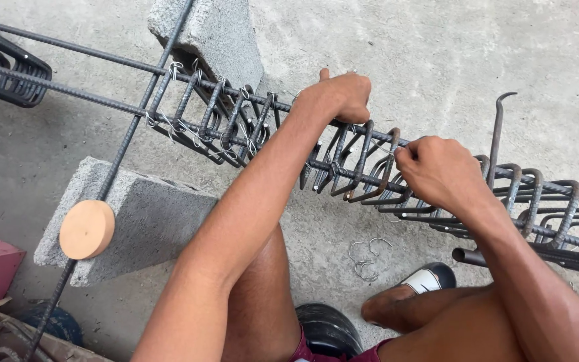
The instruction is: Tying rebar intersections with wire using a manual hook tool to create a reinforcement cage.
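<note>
Bare knees and forearms fill the foreground, above a shoe on the concrete floor [437,40]. Both hands are closed on the rebar cage [363,167], which runs across in front, propped on concrete blocks [149,214]. Left hand [340,94] grips the top bar; right hand [440,171] pinches at a stirrup [387,171] just beside it.

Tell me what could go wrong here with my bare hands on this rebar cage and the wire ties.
The left hand grips a ribbed steel long bar and the right hand pinches among the bent dark steel stirrups; both are gloveless, so the thin silver tie wire ends could prick or cut them. The loose wire loops on the concrete floor lie beside the foot, a possible snag.
</note>
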